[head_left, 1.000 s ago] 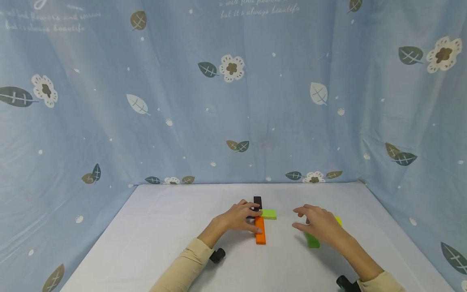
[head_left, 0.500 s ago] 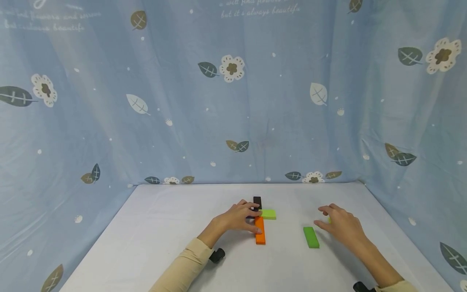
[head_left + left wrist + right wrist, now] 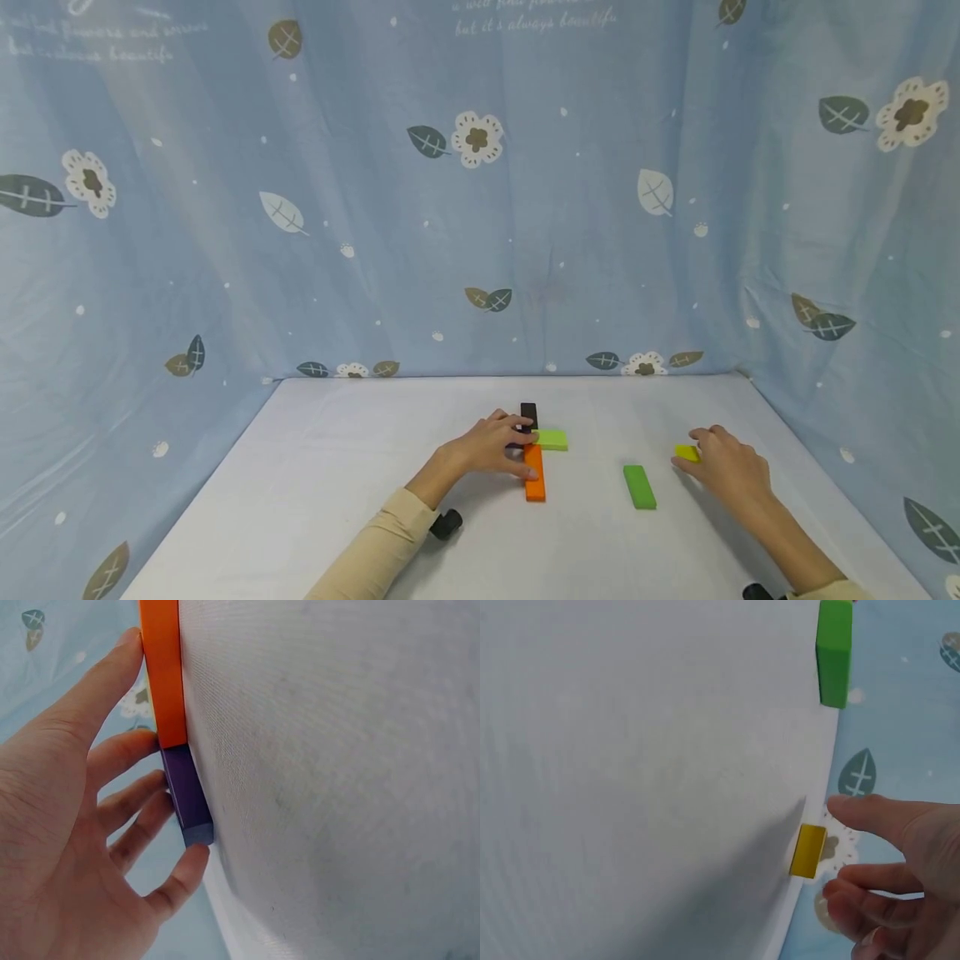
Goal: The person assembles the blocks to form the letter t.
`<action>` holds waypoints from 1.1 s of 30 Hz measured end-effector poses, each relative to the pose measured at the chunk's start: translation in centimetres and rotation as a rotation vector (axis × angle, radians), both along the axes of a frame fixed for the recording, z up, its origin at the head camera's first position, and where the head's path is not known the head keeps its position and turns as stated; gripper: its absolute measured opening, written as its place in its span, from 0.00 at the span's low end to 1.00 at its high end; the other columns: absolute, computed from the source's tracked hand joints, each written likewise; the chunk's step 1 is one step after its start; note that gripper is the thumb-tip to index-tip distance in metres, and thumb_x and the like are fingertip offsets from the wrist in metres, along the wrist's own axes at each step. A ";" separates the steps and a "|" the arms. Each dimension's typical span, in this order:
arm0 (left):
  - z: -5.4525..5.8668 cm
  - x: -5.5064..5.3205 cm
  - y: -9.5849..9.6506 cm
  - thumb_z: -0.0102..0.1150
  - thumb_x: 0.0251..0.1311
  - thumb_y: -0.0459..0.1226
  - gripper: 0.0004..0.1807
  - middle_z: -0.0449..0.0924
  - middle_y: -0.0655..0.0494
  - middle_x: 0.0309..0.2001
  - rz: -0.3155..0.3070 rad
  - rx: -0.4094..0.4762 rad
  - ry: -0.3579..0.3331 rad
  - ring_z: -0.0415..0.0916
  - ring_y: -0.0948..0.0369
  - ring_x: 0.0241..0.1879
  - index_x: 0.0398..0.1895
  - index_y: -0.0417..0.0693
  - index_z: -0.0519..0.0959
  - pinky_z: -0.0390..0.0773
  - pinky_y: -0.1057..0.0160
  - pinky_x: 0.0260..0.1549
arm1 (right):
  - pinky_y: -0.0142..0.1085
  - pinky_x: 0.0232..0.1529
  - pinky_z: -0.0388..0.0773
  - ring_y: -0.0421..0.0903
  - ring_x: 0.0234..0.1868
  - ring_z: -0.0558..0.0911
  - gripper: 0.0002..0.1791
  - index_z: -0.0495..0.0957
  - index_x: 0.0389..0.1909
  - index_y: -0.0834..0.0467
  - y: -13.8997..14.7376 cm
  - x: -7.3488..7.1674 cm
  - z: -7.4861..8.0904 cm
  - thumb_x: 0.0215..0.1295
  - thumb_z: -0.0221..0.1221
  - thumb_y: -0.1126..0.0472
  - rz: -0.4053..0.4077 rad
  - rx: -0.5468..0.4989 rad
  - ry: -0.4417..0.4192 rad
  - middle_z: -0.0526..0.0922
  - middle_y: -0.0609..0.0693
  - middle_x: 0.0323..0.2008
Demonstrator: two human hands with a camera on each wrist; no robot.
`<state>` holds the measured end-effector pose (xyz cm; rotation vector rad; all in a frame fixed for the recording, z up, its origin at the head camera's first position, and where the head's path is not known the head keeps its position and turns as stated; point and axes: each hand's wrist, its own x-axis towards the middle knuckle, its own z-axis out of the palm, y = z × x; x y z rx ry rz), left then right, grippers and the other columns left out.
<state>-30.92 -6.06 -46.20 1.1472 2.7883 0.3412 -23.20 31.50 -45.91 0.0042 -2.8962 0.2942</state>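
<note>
My left hand (image 3: 487,446) rests across a group of flat blocks on the white table. Its thumb lies on the orange block (image 3: 535,487), while the fingers, spread, touch the purple block (image 3: 186,787) that meets the orange one end to end. Beyond them a black block (image 3: 528,412) points away, and a light green block (image 3: 553,440) sticks out to the right. Over on the right, my right hand (image 3: 729,465) hovers beside a small yellow block (image 3: 808,851), thumb and fingers apart around its near side. The left hand hides part of the purple block in the head view.
A green block (image 3: 640,487) lies on the white table (image 3: 592,542) between the two hands. Behind the table's far edge hangs a blue curtain (image 3: 570,208) printed with leaves and flowers. Black wrist cameras (image 3: 447,524) sit under both forearms.
My right hand has moved right, away from over the green block, to the yellow block. The green block is now fully in sight. The left hand and its blocks have stayed put.
</note>
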 end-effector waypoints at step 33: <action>0.2 0.1 0.2 0.64 0.53 0.63 0.38 0.64 0.60 0.72 0.010 -0.005 -0.021 0.62 0.60 0.63 0.67 0.63 0.72 0.69 0.52 0.58 | 0.42 0.23 0.72 0.49 0.25 0.78 0.29 0.82 0.42 0.71 1.1 -1.3 1.4 0.53 0.71 0.48 -0.083 -0.110 -0.248 0.85 0.65 0.37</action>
